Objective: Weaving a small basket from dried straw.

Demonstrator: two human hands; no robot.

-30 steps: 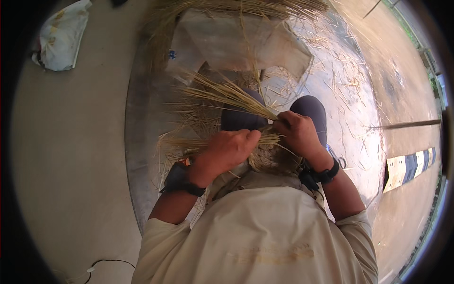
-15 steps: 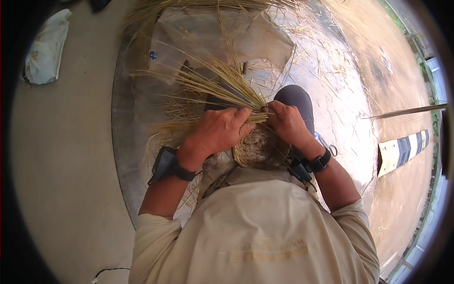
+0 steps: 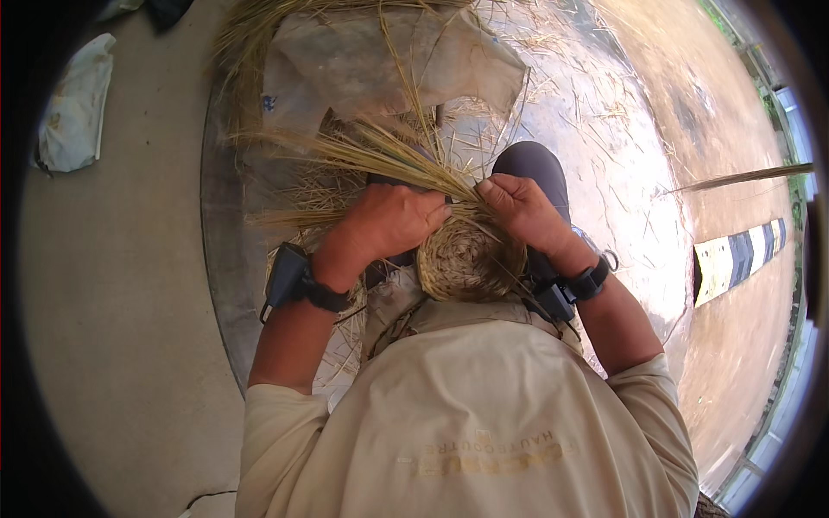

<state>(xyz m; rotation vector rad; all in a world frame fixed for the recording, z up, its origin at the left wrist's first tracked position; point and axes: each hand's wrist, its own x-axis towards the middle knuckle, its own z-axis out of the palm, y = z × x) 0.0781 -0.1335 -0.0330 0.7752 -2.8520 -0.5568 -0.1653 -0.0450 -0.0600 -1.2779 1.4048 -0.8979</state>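
Observation:
My left hand (image 3: 389,220) is closed on straw strands at the upper left rim of a round woven straw coil (image 3: 471,259). My right hand (image 3: 522,211) pinches the gathered end of a long straw bundle (image 3: 393,151) just above the coil's right side, its thumb on top. The loose stalks fan out up and leftward over my dark-clad knees (image 3: 528,164). The coil lies low between my hands against my lap, its spiral weave showing, its far rim partly hidden by straw. Both wrists carry black strapped devices.
A translucent plastic sack (image 3: 371,60) lies ahead among straw (image 3: 250,26) on a pale littered sheet (image 3: 622,129). A white sack (image 3: 73,108) is on the grey floor at left. A black-and-white striped curb (image 3: 734,259) and a thin dark bar (image 3: 747,174) are at right.
Both hands have shifted up and left in the view, along with the whole scene. The woven coil shows more fully below them, and my left hand has drawn closer to the bundle's gathered end.

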